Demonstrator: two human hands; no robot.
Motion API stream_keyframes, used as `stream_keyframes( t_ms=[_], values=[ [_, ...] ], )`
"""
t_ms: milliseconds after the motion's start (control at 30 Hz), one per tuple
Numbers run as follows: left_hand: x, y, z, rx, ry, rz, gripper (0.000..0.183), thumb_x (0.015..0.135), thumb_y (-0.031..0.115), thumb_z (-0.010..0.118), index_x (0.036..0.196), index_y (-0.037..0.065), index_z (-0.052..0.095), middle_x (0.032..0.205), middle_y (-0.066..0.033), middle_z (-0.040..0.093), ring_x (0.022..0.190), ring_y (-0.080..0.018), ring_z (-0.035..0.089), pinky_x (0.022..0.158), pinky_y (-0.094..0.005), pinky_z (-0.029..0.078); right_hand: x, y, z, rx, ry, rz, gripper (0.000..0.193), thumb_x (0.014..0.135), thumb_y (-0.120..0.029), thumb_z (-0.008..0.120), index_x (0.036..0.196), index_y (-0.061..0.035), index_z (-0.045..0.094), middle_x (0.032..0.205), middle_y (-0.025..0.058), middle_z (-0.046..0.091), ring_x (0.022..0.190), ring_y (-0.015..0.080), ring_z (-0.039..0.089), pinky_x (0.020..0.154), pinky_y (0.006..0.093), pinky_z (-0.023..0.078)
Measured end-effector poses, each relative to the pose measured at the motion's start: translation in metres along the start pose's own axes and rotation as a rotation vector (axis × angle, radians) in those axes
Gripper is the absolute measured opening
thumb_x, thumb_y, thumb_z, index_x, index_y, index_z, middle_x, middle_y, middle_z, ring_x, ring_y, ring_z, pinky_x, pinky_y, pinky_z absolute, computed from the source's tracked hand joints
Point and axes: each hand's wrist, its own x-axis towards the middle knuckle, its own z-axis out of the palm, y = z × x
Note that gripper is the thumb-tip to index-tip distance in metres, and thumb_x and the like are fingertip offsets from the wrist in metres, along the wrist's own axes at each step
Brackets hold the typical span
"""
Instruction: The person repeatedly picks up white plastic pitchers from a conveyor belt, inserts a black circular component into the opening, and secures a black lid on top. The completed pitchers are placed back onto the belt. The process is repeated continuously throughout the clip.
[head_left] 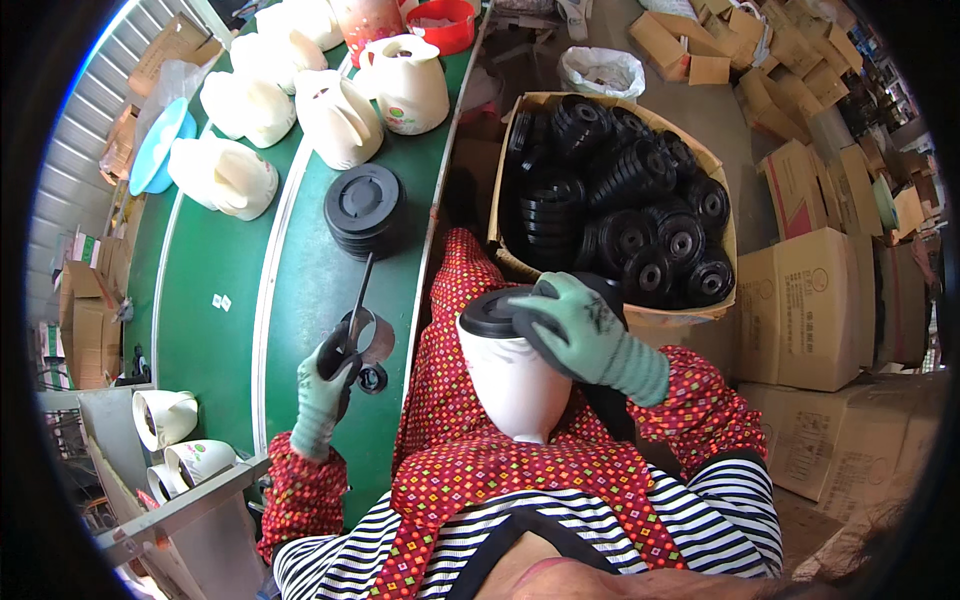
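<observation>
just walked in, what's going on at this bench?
A seated person in green gloves holds a white jug body upside down in the lap. The right hand presses a black round base onto its upturned end. The left hand holds a long thin tool over the green table. A stack of black bases and finished white jugs sit on the table; a cardboard box of black parts stands to the right.

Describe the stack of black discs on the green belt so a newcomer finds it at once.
Start at the green conveyor belt. Just past the left hand stands a stack of black round bases. Unlike the loose black ones heaped in the cardboard box, these are piled neatly on the belt.
</observation>
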Motion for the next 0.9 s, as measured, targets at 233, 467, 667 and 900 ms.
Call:
stream_keyframes(
  t_ms=[233,467,667,900],
  values=[
    [0.024,0.151,0.052,0.094,-0.153,-0.107,0.057,0.092,-0.004,0.067,0.148,-0.004,0.055,0.098,-0.0053,0.072,0.077,-0.0060,0.058,0.068,-0.0231,0.048,0.047,0.025,-0.027,0.250,-0.113,-0.216,0.040,0.089,-0.019,0.073,0.128,-0.0105,0.070,0.113,0.0160,0.070,0.104,0.0359,0.068,0.089,0.0431,0.054],
    [0.060,0.203,0.102,0.074,-0.462,-0.034,0.056,0.096,0.000,0.065,0.149,-0.007,0.050,0.130,-0.0202,0.067,0.114,-0.0207,0.065,0.100,-0.0331,0.049,0.140,0.058,-0.026,0.002,0.053,-0.469,0.040,0.085,-0.029,0.077,0.123,-0.0151,0.074,0.108,0.0089,0.069,0.108,0.0290,0.064,0.107,0.0487,0.041],
    [0.089,0.244,0.125,0.567,-0.558,0.443,0.059,0.095,0.019,0.063,0.148,-0.003,0.052,0.131,-0.0255,0.056,0.119,-0.0380,0.059,0.106,-0.0435,0.044,0.138,0.105,0.019,0.469,-0.059,-0.256,0.026,0.090,-0.031,0.074,0.093,-0.0057,0.078,0.076,0.0150,0.069,0.073,0.0340,0.069,0.066,0.0417,0.052],
    [0.091,0.229,0.158,0.555,-0.729,0.446,0.055,0.105,0.020,0.058,0.153,-0.002,0.045,0.153,-0.0267,0.044,0.135,-0.0375,0.053,0.113,-0.0443,0.041,0.108,0.123,0.036,0.493,-0.120,-0.170,0.028,0.089,-0.029,0.065,0.101,-0.0045,0.070,0.094,0.0157,0.070,0.089,0.0365,0.069,0.080,0.0463,0.052]
  ],
)
